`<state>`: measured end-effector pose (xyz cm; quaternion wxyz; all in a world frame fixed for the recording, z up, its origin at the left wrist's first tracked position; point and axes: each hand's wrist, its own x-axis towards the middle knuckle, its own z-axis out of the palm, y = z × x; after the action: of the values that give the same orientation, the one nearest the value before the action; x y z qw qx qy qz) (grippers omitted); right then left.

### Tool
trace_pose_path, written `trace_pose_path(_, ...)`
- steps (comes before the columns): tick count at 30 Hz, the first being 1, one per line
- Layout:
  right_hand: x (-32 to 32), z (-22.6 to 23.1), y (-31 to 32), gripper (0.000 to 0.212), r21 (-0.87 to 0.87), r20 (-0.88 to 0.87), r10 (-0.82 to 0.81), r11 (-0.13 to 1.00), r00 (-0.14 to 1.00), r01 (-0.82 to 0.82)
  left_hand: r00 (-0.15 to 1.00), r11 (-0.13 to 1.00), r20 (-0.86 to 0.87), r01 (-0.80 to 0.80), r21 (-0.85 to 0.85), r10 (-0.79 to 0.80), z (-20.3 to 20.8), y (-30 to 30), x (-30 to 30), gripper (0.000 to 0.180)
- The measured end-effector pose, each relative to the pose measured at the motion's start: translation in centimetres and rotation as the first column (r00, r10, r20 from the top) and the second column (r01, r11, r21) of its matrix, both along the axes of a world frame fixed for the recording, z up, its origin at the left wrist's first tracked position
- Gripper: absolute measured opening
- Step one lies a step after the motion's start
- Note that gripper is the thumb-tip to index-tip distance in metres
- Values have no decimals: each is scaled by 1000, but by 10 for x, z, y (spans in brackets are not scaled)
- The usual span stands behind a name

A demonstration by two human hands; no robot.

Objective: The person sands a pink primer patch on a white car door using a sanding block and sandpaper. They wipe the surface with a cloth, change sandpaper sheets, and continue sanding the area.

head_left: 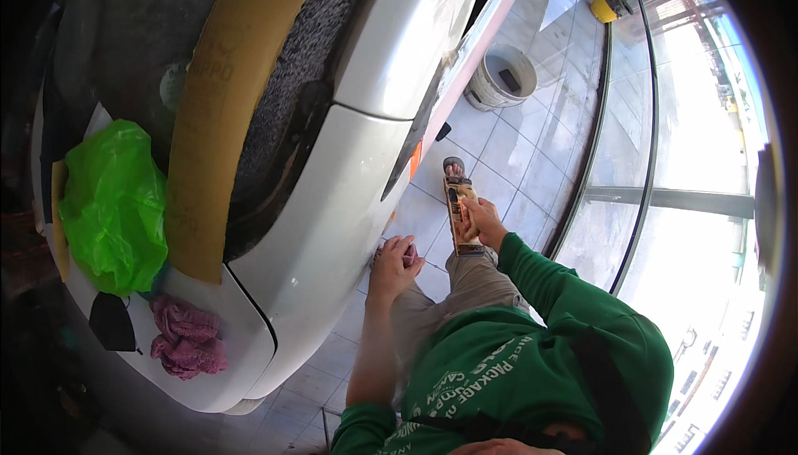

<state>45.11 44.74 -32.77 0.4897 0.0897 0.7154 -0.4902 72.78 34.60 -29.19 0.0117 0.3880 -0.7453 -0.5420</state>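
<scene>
My right hand (485,221) is wrapped round a long, narrow, tan hand sanding block (457,199) with dark pieces at its ends. It is held above my leg, beside the car. To the left, my left hand (395,264) is closed on a small pinkish-purple piece (411,256), perhaps cloth or a pad; the fingers hide most of it. That hand is close to the curved side of the light-coloured car body (332,231). Whether it touches the panel I cannot tell.
On the car lie a long brown paper strip (218,122), a bright green plastic bag (115,206) and a crumpled purple cloth (187,337). A white bucket (479,89) stands on the tiled floor. A yellow-and-black machine (608,8) is farther off, near the glass wall (619,156).
</scene>
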Motion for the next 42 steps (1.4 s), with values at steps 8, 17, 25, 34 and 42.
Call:
trace_pose_path(8,25,-16,20,26,67,16,-5,998,1000,4,994,996,-84,-58,66,64,-27,6,17,57)
trace_pose_path(17,-80,26,67,22,-135,15,-453,883,892,450,990,994,-138,-22,108,37,-19,-7,-83,64)
trace_pose_path(25,-242,35,86,26,-192,242,-728,612,641,767,970,974,-80,228,-3,-228,42,-45,-283,69)
trace_pose_path(34,-448,-62,111,26,-169,365,-761,511,536,843,874,801,132,483,-353,-469,12,-55,-582,41)
trace_pose_path(42,-554,-130,166,25,-122,76,-803,581,591,805,866,747,68,466,-474,-496,-130,-146,-776,59)
